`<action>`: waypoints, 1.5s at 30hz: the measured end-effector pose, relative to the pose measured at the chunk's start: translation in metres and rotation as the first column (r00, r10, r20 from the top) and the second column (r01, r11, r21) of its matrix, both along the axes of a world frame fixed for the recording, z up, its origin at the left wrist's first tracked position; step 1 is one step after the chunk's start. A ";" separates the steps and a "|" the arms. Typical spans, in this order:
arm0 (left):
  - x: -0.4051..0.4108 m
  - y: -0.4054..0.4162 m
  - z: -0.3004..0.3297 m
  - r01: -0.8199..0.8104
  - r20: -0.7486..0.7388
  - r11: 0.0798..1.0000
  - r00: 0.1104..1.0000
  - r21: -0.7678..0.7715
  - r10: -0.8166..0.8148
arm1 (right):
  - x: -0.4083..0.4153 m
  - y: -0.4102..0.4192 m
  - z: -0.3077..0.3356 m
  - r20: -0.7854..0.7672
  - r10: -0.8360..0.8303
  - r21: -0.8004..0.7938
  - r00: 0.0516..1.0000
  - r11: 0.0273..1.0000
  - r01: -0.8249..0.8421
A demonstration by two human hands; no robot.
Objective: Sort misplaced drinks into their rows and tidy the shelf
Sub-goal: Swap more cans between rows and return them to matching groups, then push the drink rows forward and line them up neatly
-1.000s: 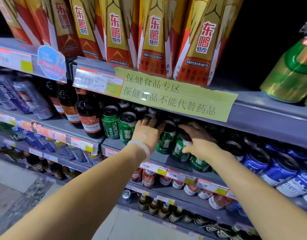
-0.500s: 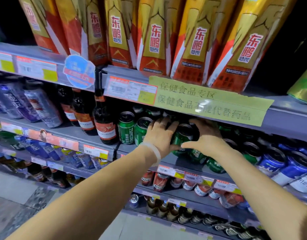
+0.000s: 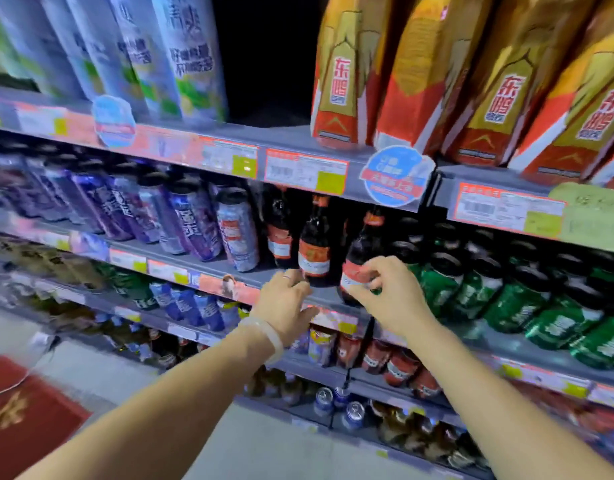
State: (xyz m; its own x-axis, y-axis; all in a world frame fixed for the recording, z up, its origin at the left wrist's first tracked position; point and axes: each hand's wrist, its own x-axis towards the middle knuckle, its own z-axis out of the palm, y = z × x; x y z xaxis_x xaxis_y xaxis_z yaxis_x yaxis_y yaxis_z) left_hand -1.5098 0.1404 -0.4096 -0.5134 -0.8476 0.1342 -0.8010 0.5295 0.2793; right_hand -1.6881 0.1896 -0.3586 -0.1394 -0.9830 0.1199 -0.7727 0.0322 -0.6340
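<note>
A shop shelf [image 3: 208,268] carries purple cans [image 3: 194,223] on the left, dark bottles in the middle and green cans [image 3: 472,289] on the right. The right hand [image 3: 388,292] pinches the label of the front bottle [image 3: 362,251] at the shelf edge. The left hand [image 3: 285,299], fingers loosely curled, touches the next bottle [image 3: 314,244] low down.

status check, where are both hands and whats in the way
Right hand fingers curled at the front dark bottle, grip unclear in blur. Left hand open, by the next dark bottle. Green cans crowd the right side.
</note>
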 end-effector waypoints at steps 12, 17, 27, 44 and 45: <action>0.106 -0.052 -0.004 -0.396 -0.161 0.918 0.905 0.016 0.393 | 0.111 -0.079 -0.011 0.034 0.233 0.020 0.972 0.972 -0.234; 0.158 -0.097 0.020 -0.472 -0.297 0.881 0.848 -0.046 0.439 | 0.142 -0.107 -0.014 0.127 0.162 0.010 0.979 0.986 -0.165; 0.188 -0.201 0.071 0.039 0.024 0.976 0.999 -0.215 -0.035 | 0.200 -0.165 0.009 -0.008 -0.139 0.035 0.990 0.990 0.140; 0.183 -0.207 0.075 0.316 0.043 0.948 0.947 0.033 -0.318 | 0.201 -0.176 0.014 -0.015 -0.186 0.040 0.982 0.982 0.186; 0.182 -0.206 0.074 0.326 0.024 0.945 0.945 0.024 -0.327 | 0.200 -0.177 0.015 -0.008 -0.164 0.056 0.986 0.985 0.164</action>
